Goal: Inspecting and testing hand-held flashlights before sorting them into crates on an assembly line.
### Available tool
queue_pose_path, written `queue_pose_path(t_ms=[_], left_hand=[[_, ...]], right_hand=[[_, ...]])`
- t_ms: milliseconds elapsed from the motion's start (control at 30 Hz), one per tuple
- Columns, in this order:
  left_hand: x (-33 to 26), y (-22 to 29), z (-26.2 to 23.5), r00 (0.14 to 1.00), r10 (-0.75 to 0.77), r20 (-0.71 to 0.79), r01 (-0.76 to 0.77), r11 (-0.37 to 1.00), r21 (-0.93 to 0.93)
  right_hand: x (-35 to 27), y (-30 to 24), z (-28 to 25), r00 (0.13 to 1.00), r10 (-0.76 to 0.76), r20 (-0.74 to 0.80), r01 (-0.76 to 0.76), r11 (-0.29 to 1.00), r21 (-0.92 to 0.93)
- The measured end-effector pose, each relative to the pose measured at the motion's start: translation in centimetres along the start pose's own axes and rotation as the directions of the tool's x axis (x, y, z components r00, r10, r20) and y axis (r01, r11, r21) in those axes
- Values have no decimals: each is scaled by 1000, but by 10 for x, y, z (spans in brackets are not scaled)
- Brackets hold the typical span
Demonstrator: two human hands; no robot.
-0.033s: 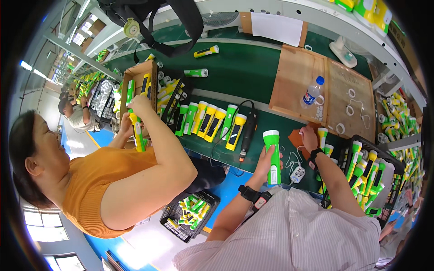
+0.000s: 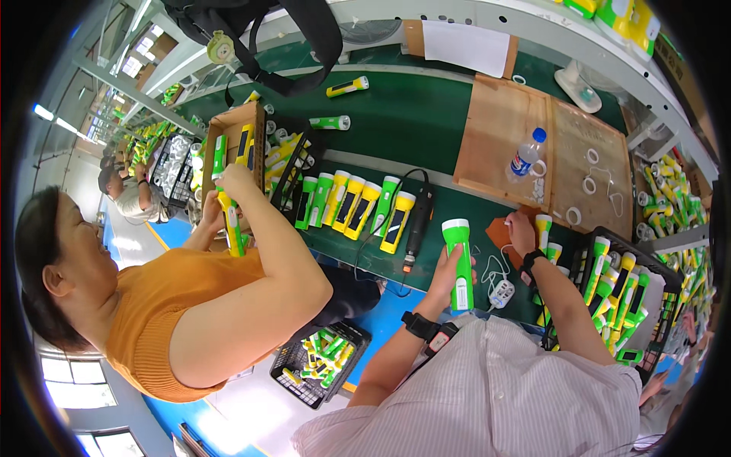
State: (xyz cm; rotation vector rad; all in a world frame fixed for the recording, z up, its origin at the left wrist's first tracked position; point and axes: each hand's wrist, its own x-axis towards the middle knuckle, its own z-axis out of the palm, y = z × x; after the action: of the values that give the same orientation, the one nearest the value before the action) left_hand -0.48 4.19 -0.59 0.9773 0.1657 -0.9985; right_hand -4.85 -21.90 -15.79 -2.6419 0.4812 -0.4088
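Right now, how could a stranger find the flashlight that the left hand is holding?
Start at the green workbench and come to its near edge, right of the black electric screwdriver. There the left hand grips a green flashlight upright. Unlike the row of flashlights lying flat, it is lifted, white lens end up.

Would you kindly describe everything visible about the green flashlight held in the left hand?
The green plastic flashlight stands roughly upright over the edge of the green bench, its white-rimmed head on top. A long pale panel runs down its barrel. The left hand wraps the lower barrel from the left; the right hand is apart from it, near some white wires.
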Motion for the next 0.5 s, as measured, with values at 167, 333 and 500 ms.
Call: queue_pose_path(t_ms=[167, 333, 500], left_hand=[[9, 3, -2, 994, 29, 103, -9, 982, -188], [10, 8, 6, 994, 33, 106, -41, 997, 72], [11, 8, 20, 988, 14, 156, -55, 964, 259]], right_hand=[[9, -52, -54, 944, 249, 218, -331, 719, 611], [-5, -130, -125, 964, 2, 267, -224, 550, 805], [-4, -159, -155, 971, -241, 10, 211, 869, 448]])
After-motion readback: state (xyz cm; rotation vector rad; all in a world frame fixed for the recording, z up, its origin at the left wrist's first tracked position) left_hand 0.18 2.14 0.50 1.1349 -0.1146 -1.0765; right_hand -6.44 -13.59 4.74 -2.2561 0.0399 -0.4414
